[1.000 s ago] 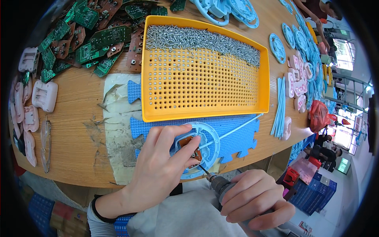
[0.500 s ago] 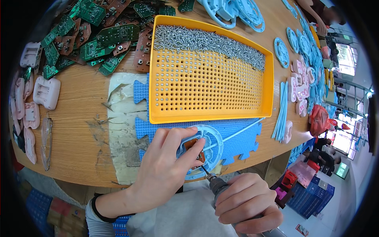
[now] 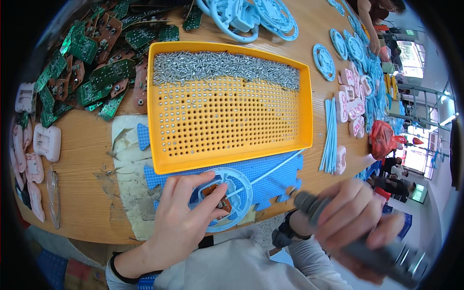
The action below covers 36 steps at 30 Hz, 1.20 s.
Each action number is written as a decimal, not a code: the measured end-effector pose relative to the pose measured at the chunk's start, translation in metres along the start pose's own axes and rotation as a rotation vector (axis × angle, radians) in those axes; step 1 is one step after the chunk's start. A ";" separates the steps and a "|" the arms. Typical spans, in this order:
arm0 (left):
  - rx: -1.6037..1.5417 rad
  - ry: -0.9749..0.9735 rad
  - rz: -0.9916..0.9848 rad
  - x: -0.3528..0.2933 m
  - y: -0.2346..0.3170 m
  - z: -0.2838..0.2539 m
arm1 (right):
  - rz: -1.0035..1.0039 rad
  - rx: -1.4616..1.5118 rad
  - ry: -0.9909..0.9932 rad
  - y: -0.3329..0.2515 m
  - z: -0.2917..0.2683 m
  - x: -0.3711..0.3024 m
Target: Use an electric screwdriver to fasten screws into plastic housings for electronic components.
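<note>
My left hand [image 3: 181, 220] is closed over the left side of a light-blue round plastic housing [image 3: 245, 193]. Its fingertips press on a small brown circuit board [image 3: 224, 205] seated inside the ring. From the housing a thin light-blue rod [image 3: 278, 167] sticks out to the upper right. To the right, my right hand [image 3: 355, 217] is wrapped round a dark electric screwdriver [image 3: 309, 205], raised away from the housing. Motion blurs the tool, and I cannot tell whether a screw sits on its tip.
Beyond the housing stands a yellow tray [image 3: 157, 166] of loose screws, on a blue foam mat [image 3: 263, 181]. Green and brown circuit boards [image 3: 92, 63] are heaped at far left. Light-blue rods [image 3: 328, 137], pink plastic shells [image 3: 355, 107] and more blue housings [image 3: 324, 62] lie at right.
The screwdriver has lifted off the circuit board and swung right with my right hand. My left hand still holds the housing. The whole view has shifted, so the tray sits further left.
</note>
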<state>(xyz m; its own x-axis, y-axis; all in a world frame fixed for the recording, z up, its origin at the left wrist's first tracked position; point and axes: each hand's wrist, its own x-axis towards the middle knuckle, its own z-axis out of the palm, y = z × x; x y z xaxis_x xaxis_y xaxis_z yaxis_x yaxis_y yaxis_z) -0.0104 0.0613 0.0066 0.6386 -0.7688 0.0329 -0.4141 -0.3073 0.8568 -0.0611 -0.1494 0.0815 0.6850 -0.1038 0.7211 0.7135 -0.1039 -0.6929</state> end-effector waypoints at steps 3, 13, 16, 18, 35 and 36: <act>0.028 0.013 0.069 0.002 -0.001 -0.001 | 0.055 -0.188 0.093 0.007 -0.015 0.006; 0.038 0.004 0.047 0.002 0.001 -0.001 | 0.026 -0.175 0.163 0.048 -0.022 -0.009; 0.044 0.005 0.041 0.003 0.002 -0.002 | 0.059 -0.180 0.135 0.047 -0.023 -0.009; 0.045 0.004 0.038 0.003 0.003 -0.001 | 0.050 -0.211 0.116 0.046 -0.023 -0.011; 0.035 0.024 0.048 0.002 0.002 -0.001 | 0.069 -0.189 0.134 0.050 -0.020 -0.013; 0.037 0.025 0.044 0.001 0.001 -0.001 | 0.084 -0.135 0.139 0.054 -0.021 -0.014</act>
<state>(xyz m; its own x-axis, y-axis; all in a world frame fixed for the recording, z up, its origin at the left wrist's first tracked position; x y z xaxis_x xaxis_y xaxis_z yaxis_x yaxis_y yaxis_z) -0.0091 0.0607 0.0083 0.6349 -0.7681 0.0835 -0.4660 -0.2944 0.8344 -0.0351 -0.1742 0.0339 0.7079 -0.2524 0.6597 0.6220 -0.2199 -0.7516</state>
